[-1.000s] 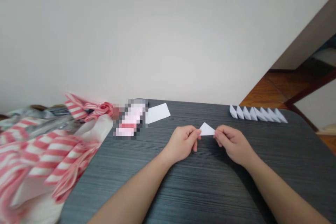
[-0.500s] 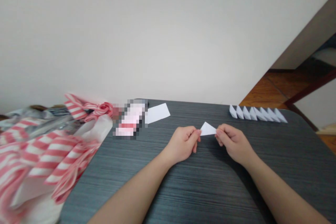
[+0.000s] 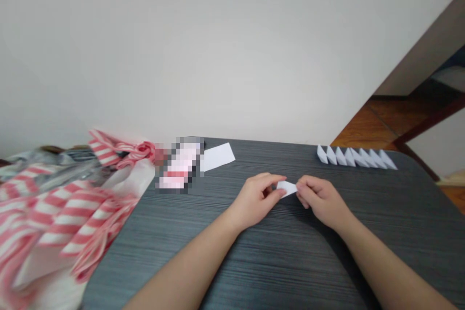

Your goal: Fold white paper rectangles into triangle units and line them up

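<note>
Folded white paper (image 3: 286,189) pinched between 2 hands, held over the middle of the dark wood-grain table (image 3: 363,256). From the head view: left hand (image 3: 256,197) gripping one end, right hand (image 3: 321,198) gripping the other. Along the far edge, a row of folded paper pieces (image 3: 356,157) toward the right corner; nearer the left, a flat white paper sheet (image 3: 218,157) beside a pixelated, unreadable object (image 3: 179,164). Pink-and-white striped bag (image 3: 69,213) at the left edge.
</note>
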A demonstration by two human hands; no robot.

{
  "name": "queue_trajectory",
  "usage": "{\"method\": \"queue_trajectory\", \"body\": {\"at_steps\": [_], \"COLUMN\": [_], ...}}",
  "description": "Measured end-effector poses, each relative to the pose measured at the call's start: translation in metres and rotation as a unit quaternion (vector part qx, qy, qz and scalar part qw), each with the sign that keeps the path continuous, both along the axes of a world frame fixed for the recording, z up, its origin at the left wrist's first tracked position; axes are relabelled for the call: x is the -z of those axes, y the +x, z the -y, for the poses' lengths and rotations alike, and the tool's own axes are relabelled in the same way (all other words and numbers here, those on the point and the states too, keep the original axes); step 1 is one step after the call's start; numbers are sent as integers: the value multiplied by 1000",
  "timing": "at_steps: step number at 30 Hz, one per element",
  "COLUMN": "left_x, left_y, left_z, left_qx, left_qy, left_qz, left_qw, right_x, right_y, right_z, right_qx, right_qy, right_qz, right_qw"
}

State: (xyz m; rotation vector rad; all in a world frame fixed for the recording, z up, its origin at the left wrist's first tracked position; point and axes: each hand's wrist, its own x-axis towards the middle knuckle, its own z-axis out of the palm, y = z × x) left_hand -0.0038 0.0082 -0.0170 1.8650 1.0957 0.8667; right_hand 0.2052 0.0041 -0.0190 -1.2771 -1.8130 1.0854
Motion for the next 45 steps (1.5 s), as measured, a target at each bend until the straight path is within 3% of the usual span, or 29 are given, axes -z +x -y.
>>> {"method": "queue_trajectory", "body": {"at_steps": [14,23,31,35,45], "left_x": [-3,-1,2,2,-2], "left_y": [6,5,7,7,6], "left_z": [3,3,0,-1,2], "left_qx": [31,33,5,10,18], "left_qy": [-119,-142,-146,-142,-176], "left_qz": [58,73,99,96,167], "left_qw": [991,987,984,985,970], "right_x": [7,9,9,6,7], "right_y": [-4,-3,-3,-5,-3], "right_z": [1,2,4,4,3], "right_qx": [-45,-40,-23,-56,-33], "right_qy": [-14,-3,74,76,77], "right_qz": [-65,-66,-16,-5,6], "right_qw": [997,997,997,995,996]}}
